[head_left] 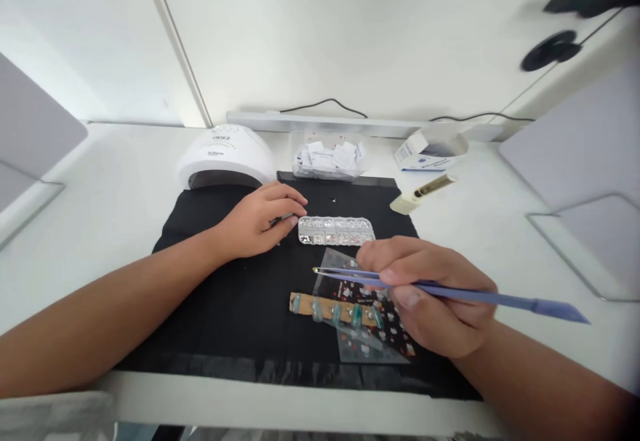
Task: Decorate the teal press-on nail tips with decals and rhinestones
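Observation:
In my right hand is a pair of purple tweezers, pointing left. A tiny shiny piece, too small to name, shows at their tips. My left hand rests on the black mat with fingers apart, its fingertips at the left end of a clear compartment case of small gems. Below the tweezer tips lies a tan strip bearing several teal press-on nails. It overlaps clear sticker sheets with red and white designs, partly hidden by my right hand.
A white nail lamp stands at the back left of the mat. Behind the case is a clear box of white packets. An open white carton and a cream-coloured tool sit at the back right.

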Action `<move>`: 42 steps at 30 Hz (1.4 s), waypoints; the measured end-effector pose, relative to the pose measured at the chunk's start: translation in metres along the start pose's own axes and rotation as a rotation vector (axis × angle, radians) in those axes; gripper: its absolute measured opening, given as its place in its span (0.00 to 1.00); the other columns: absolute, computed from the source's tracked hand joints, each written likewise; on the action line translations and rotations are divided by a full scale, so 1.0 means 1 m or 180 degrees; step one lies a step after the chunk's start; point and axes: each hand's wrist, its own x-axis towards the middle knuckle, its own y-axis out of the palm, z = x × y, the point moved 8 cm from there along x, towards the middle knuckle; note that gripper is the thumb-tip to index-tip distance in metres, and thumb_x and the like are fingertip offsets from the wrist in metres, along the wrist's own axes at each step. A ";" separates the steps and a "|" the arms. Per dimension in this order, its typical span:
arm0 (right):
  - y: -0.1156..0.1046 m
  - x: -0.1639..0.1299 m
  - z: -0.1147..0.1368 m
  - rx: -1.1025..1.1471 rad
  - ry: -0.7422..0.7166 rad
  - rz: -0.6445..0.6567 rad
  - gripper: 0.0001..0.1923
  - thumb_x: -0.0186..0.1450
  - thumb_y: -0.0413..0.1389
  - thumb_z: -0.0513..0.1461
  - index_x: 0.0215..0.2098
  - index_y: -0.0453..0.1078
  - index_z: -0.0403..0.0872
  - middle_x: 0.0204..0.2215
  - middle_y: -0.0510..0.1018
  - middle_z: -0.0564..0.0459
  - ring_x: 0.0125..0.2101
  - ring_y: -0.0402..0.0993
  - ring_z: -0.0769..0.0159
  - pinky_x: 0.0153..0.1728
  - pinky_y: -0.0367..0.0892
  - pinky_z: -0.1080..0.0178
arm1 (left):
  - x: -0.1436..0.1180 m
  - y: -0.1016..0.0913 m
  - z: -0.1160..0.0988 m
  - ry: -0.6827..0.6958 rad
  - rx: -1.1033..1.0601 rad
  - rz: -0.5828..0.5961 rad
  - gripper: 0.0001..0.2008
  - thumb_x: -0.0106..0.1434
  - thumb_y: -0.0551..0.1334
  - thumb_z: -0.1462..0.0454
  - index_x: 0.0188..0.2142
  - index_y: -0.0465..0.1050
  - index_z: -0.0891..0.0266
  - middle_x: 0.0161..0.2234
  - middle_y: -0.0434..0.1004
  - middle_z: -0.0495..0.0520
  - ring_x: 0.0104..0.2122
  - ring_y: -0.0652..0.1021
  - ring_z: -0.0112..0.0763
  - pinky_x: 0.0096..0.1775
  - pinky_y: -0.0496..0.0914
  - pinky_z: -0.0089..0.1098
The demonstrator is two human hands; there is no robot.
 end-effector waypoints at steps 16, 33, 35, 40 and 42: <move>0.005 -0.033 -0.044 0.1791 0.1641 -0.1116 0.04 0.61 0.56 0.35 0.31 0.73 0.46 0.20 0.74 0.58 0.18 0.71 0.71 0.22 0.65 0.65 | -0.050 -0.001 -0.037 -0.1115 -0.1015 -0.0230 0.08 0.64 0.59 0.66 0.42 0.74 0.61 0.39 0.77 0.53 0.40 0.77 0.31 0.43 0.72 0.34; -0.001 -0.038 -0.051 0.1433 0.1736 -0.0911 0.03 0.63 0.57 0.37 0.33 0.74 0.47 0.21 0.74 0.57 0.20 0.71 0.70 0.23 0.66 0.64 | -0.039 0.016 -0.062 -0.0726 -0.1134 -0.0115 0.06 0.63 0.62 0.68 0.41 0.71 0.61 0.35 0.76 0.50 0.34 0.75 0.26 0.38 0.71 0.28; 0.000 -0.038 -0.051 0.1424 0.1720 -0.0908 0.04 0.63 0.57 0.37 0.33 0.74 0.47 0.22 0.74 0.57 0.20 0.71 0.70 0.23 0.66 0.64 | -0.037 0.016 -0.062 -0.0694 -0.1116 -0.0126 0.05 0.64 0.62 0.69 0.40 0.72 0.62 0.34 0.76 0.50 0.34 0.76 0.25 0.37 0.72 0.28; 0.000 -0.039 -0.051 0.1431 0.1736 -0.0914 0.04 0.63 0.57 0.37 0.33 0.75 0.47 0.22 0.74 0.57 0.20 0.71 0.70 0.23 0.65 0.64 | -0.033 0.013 -0.066 -0.0583 -0.1067 -0.0184 0.04 0.63 0.61 0.70 0.38 0.72 0.64 0.32 0.77 0.50 0.32 0.76 0.23 0.36 0.72 0.25; 0.000 -0.040 -0.052 0.1445 0.1811 -0.0930 0.04 0.63 0.58 0.38 0.33 0.75 0.47 0.22 0.74 0.57 0.20 0.71 0.69 0.23 0.65 0.64 | -0.033 0.013 -0.066 -0.0581 -0.1034 -0.0180 0.04 0.63 0.61 0.71 0.37 0.72 0.64 0.31 0.77 0.49 0.32 0.76 0.22 0.36 0.72 0.24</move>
